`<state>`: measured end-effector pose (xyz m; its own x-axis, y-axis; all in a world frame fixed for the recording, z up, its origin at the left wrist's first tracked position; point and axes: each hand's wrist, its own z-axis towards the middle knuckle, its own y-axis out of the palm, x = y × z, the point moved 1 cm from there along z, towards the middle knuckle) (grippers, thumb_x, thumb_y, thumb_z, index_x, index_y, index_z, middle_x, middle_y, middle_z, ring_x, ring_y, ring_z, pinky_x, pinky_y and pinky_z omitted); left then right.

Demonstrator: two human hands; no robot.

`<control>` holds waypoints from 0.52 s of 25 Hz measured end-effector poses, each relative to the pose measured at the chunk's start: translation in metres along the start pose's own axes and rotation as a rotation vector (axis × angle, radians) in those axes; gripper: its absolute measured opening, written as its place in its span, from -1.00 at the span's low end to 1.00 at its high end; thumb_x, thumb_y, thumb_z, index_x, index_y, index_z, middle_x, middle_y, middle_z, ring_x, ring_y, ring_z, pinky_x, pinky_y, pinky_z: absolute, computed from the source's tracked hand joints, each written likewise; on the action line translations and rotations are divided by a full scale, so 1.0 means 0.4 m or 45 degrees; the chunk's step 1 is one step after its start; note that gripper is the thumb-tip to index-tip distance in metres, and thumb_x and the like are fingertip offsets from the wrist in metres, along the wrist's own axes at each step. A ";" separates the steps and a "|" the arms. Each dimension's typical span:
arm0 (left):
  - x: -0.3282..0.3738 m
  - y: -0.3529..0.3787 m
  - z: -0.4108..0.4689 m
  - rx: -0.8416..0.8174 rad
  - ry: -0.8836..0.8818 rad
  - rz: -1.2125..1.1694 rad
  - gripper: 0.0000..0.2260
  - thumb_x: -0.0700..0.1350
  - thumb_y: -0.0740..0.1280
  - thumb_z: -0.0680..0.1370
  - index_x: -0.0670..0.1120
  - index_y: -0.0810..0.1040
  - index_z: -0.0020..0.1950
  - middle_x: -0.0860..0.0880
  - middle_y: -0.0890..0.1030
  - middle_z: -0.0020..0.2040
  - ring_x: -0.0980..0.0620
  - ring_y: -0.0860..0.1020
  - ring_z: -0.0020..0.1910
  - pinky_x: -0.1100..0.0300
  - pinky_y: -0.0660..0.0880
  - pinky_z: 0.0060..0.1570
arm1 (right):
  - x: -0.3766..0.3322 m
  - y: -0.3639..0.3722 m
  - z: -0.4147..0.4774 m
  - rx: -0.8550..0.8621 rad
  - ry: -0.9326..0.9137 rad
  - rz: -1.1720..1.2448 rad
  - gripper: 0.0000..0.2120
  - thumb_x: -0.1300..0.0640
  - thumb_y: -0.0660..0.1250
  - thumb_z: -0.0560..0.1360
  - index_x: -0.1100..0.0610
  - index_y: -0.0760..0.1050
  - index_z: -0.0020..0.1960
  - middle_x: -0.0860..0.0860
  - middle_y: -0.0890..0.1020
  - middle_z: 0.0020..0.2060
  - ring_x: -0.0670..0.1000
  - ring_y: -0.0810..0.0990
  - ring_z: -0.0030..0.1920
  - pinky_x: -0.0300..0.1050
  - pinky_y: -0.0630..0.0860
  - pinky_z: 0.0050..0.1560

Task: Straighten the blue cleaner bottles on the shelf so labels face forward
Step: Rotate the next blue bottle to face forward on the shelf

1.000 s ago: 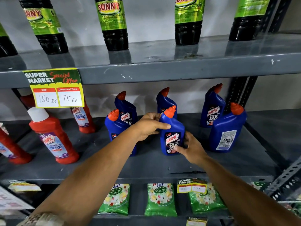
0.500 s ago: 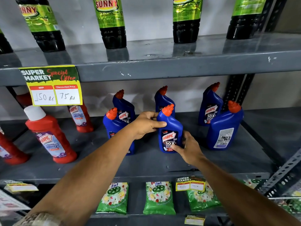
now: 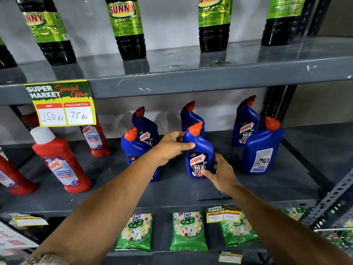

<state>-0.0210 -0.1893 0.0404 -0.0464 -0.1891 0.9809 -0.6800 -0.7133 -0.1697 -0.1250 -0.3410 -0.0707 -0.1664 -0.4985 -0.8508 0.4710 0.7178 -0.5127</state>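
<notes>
The grey metal shelf (image 3: 172, 190) carries six blue cleaner bottles (image 3: 262, 148) and red bathroom-cleaner bottles (image 3: 61, 161).

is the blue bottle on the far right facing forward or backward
Backward. The far-right blue bottle shows its white back label of fine print, while the held bottle shows its red logo label.

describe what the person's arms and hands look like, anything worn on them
Both forearms are bare, with no sleeves in view. The left hand and right hand wear no gloves, and no rings show. A pale patterned band, perhaps a bracelet or watch, sits at the frame's bottom-left edge on the left arm.
</notes>
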 end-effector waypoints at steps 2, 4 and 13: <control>0.002 0.002 -0.003 0.013 -0.006 0.010 -0.70 -0.29 0.41 0.48 -0.08 0.51 0.16 0.03 0.63 -0.04 0.13 0.60 -0.05 0.26 0.54 -0.09 | -0.003 0.001 -0.003 -0.006 -0.006 -0.004 -0.40 0.15 0.51 0.37 0.10 0.35 0.34 0.06 0.59 0.17 -0.01 0.57 0.10 -0.13 0.50 0.10; 0.000 0.002 -0.002 0.029 -0.009 0.016 -0.68 -0.29 0.41 0.48 -0.10 0.51 0.20 0.02 0.62 -0.02 0.09 0.60 -0.02 0.23 0.55 -0.05 | -0.007 0.002 -0.003 0.000 -0.004 -0.008 -0.40 0.16 0.51 0.37 0.11 0.35 0.34 0.06 0.59 0.18 -0.01 0.56 0.10 -0.11 0.50 0.11; 0.033 0.022 -0.038 0.933 0.522 0.359 -0.49 0.10 0.45 0.41 -0.14 0.46 0.24 -0.06 0.55 0.12 0.00 0.48 0.13 0.02 0.48 0.14 | 0.047 -0.032 -0.028 0.170 0.072 0.092 -0.37 0.06 0.47 0.39 0.06 0.32 0.40 -0.02 0.51 0.18 -0.05 0.55 0.10 -0.13 0.51 0.11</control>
<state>-0.0385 -0.1878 0.0533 -0.4956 -0.2666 0.8266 0.0296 -0.9564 -0.2907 -0.1437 -0.3540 -0.0813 -0.1747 -0.4174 -0.8918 0.5935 0.6780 -0.4336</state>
